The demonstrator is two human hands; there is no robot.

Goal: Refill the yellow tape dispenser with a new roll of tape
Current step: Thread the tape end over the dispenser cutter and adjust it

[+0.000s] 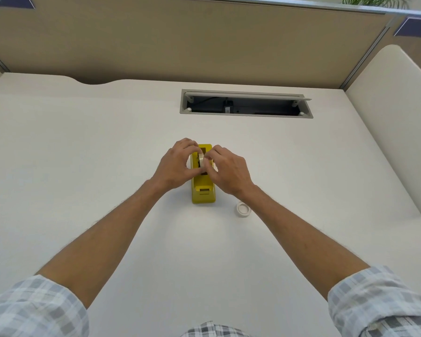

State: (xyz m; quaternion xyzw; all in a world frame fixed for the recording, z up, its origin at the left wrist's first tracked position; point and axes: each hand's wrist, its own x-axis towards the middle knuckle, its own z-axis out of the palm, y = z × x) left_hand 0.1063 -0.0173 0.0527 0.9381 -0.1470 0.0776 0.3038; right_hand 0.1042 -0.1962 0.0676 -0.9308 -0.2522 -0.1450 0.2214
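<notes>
Yellow tape dispenser (203, 190) stands near the middle of the white bench (83, 154), with its long side running away from the person. Its cutter end is at the near side, and the well for the roll is at the far side. Both hands are over this well. The left hand (174, 166) comes from the left side and the right hand (229, 171) from the right side, and their fingers meet above the dispenser. Between them stands a roll of tape (201, 159) on its edge, partly inside the well. The grip of each hand is closed on this roll, the left fingers on its left face and the right fingers on its right face. How deep the roll sits in the well I cannot tell, because the fingers hide it.

1 more ring of tape (243, 209), white and flat, lies on the bench near the right forearm, just beside the near end of the dispenser but not touching it. Farther back, an open cable tray (246, 103) is set into the bench. Both sleeves (379, 300) are checked and rolled up.
</notes>
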